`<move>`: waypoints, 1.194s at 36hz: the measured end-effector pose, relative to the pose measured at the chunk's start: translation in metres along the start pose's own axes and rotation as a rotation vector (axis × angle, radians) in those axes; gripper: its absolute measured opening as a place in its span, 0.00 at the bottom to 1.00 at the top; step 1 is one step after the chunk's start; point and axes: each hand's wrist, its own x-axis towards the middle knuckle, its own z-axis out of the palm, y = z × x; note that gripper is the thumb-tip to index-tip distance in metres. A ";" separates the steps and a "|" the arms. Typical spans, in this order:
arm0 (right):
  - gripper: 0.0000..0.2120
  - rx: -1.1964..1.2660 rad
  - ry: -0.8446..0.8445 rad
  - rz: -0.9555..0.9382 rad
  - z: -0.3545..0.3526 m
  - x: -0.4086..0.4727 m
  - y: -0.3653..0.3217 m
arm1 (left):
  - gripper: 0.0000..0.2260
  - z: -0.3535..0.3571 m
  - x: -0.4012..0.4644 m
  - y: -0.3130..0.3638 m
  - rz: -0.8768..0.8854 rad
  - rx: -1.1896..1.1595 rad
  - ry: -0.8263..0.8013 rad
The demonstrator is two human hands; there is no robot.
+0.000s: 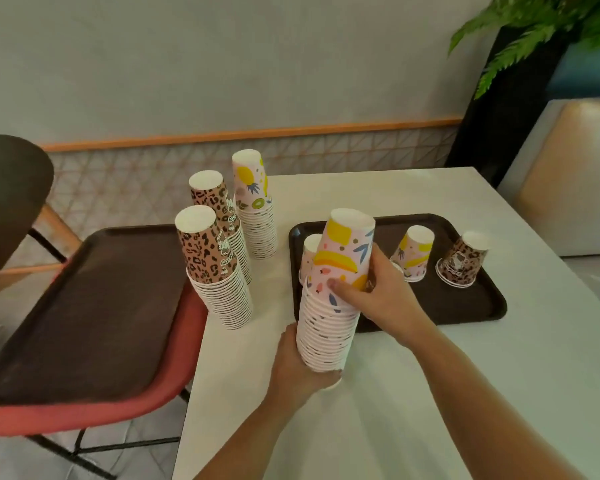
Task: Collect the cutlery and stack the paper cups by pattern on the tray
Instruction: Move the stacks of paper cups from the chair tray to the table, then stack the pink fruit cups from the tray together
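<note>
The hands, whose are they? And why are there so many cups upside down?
They belong to a person who wears a camera on the head, so you see what that person sees, looking down at a white table. There is only this one picture and no machine.

Both hands hold a tall fruit stack of paper cups. The left hand grips its bottom; the right hand grips near its top.

Behind it lies a dark tray with a few upside-down cups: a small fruit stack, a small leopard stack, and one more fruit cup, mostly hidden behind the held stack.

To the left stand two leopard stacks and another fruit stack. A second tray rests on a red chair.

No cutlery is in view.
</note>
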 end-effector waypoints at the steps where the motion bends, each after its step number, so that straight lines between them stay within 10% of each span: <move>1: 0.23 0.006 0.003 0.003 -0.006 -0.001 -0.002 | 0.38 0.003 0.001 0.005 0.005 -0.008 -0.038; 14: 0.27 -0.083 -0.011 0.022 -0.080 0.010 -0.004 | 0.45 0.064 0.014 0.046 0.057 -0.129 -0.249; 43: 0.19 -0.010 -0.213 -0.080 -0.157 0.051 0.015 | 0.35 0.142 0.016 0.080 -0.030 -0.076 0.099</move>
